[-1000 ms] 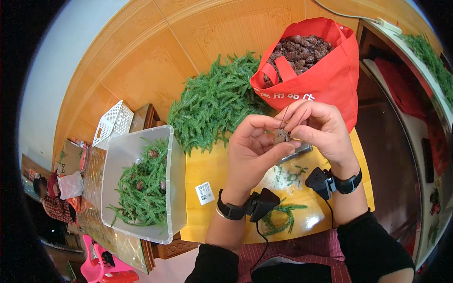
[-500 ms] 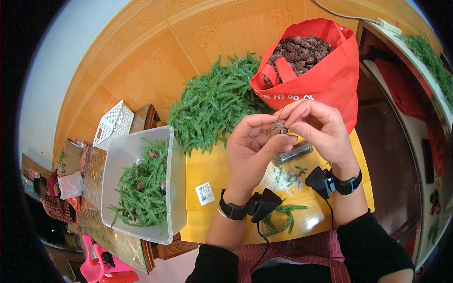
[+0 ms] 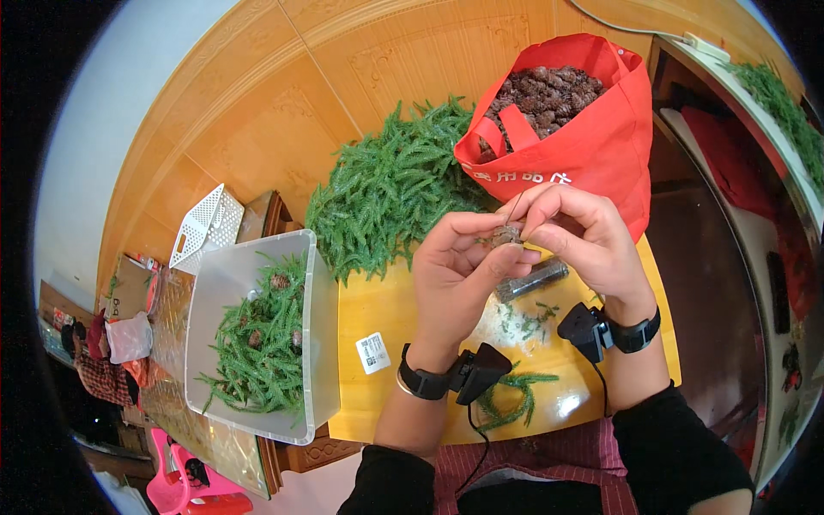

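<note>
Over the yellow table [image 3: 378, 403], my left hand [image 3: 459, 275] grips a small brown pine cone [image 3: 505, 234] between thumb and fingers. A thin dark wire [image 3: 515, 208] sticks up from the cone. My right hand [image 3: 579, 236] is closed in a pinch against the cone's right side, on what looks like the wire; its fingertips partly hide the spot. Beneath the hands lies a dark, tube-shaped bundle [image 3: 534, 281], perhaps cut wires. Green needle scraps [image 3: 536, 322] are scattered just below it. A curled green artificial sprig [image 3: 506, 405] rests near the table's front edge, between my wrists.
Behind the hands stands a red bag [image 3: 605, 146] full of pine cones [image 3: 545, 99]. A heap of green sprigs [image 3: 386, 189] lies left of it. At left is a clear plastic bin [image 3: 322, 343] holding sprigs with cones. A white label [image 3: 372, 353] lies on the table.
The cone has turned slightly in my left fingers, and the wire leans a little further right. My right fingers have shifted slightly; both hands stay in nearly the same place.
</note>
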{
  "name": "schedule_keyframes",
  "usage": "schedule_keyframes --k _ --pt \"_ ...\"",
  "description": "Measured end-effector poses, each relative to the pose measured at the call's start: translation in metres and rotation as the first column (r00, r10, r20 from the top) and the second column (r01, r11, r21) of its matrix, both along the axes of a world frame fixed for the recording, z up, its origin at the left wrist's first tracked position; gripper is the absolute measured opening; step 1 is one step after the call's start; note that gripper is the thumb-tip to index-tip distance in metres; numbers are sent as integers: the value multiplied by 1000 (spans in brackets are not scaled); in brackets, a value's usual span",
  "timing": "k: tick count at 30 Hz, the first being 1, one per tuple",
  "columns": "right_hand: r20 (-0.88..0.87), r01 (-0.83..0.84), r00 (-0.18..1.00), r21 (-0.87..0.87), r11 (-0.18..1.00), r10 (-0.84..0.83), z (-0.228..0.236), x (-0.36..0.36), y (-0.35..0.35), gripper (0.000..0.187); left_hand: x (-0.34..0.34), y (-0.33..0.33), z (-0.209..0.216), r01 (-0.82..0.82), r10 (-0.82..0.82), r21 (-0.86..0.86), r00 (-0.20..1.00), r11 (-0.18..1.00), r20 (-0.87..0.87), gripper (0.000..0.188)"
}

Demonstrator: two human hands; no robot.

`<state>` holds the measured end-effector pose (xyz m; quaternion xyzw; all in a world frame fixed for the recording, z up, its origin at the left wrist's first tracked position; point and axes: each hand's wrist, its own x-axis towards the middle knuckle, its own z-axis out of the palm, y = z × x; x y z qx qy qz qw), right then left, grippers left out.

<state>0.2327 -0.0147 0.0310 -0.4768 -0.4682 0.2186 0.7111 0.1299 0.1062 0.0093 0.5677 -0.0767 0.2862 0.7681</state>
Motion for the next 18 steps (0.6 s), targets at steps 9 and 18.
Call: schedule_keyframes --k 9,18 --pt "26 -40 999 -38 998 41 1 5 -3 8 -1 -1 0 5 -4 24 999 1000 -38 23" --pt "-103 -94 990 30 995 97 3 -2 -2 10 -2 -1 5 24 -25 -28 999 999 -37 22"
